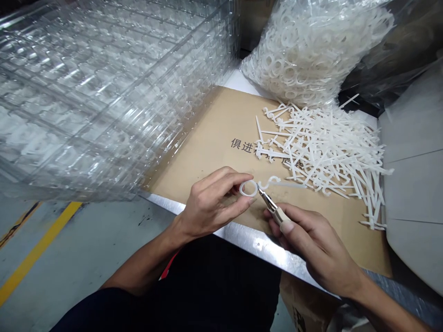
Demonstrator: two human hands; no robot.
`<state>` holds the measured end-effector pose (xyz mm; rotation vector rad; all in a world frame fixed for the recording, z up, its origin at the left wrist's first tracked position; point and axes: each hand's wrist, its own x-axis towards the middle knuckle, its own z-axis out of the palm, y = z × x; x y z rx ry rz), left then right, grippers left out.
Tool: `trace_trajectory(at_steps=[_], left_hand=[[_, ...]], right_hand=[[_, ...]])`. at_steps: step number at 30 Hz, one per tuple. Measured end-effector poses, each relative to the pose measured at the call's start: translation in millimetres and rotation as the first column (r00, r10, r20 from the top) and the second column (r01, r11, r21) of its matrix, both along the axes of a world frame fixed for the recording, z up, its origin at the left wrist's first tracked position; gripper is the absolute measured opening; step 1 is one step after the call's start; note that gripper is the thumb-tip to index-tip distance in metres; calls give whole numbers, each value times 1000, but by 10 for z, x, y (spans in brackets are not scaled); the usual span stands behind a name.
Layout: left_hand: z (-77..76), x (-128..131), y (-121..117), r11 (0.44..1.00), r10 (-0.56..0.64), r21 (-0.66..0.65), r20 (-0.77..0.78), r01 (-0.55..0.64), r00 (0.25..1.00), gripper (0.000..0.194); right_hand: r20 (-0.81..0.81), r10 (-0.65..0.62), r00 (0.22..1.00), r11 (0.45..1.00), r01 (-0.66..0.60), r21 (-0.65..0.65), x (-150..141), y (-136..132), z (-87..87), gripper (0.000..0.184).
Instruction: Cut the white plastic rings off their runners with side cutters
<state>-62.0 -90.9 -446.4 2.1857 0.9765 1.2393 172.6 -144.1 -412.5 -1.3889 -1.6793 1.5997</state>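
My left hand (218, 198) pinches a small translucent white plastic ring (241, 188) between thumb and fingers, just above the cardboard. Closed around a utility knife (281, 216) with a pale handle, my right hand (311, 240) points its metal tip up and left. That tip touches or nearly touches the ring's right side. Just beyond it, a thin white plastic strip with a curved, hooked end (273, 181) reaches right toward a heap of similar white strips (325, 147). Whether the ring and this strip are joined I cannot tell.
Stacked clear plastic trays (86, 92) fill the left side. A clear bag of white rings (297, 55) stands behind the heap. Printed cardboard (194, 157) covers the table, which has a metal front edge (256, 244). A grey-white surface (415, 175) borders the right.
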Motion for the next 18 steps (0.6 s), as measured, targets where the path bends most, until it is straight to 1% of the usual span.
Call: trace_trajectory(at_steps=[4, 8, 10, 13, 16, 18], left_hand=[[-3, -5, -1, 1000, -18, -15, 4, 18, 1000, 27], [-9, -4, -3, 998, 0, -63, 14, 1, 1000, 32], [-14, 0, -2, 997, 7, -79, 24, -5, 1000, 29], [-25, 5, 0, 998, 9, -70, 31, -7, 999, 20], [-31, 7, 3, 999, 20, -48, 25, -19, 999, 17], [-27, 8, 6, 999, 30, -40, 15, -29, 999, 16]], right_hand=[[17, 14, 1000, 1000, -14, 11, 4, -19, -2, 37], [17, -3, 1000, 1000, 3, 8, 16, -41, 5, 38], [23, -5, 1000, 1000, 4, 11, 15, -40, 7, 39], [43, 15, 999, 999, -16, 39, -1, -28, 0, 40], [74, 14, 997, 997, -19, 69, -24, -19, -19, 41], [83, -3, 997, 998, -2, 60, -34, -18, -35, 42]])
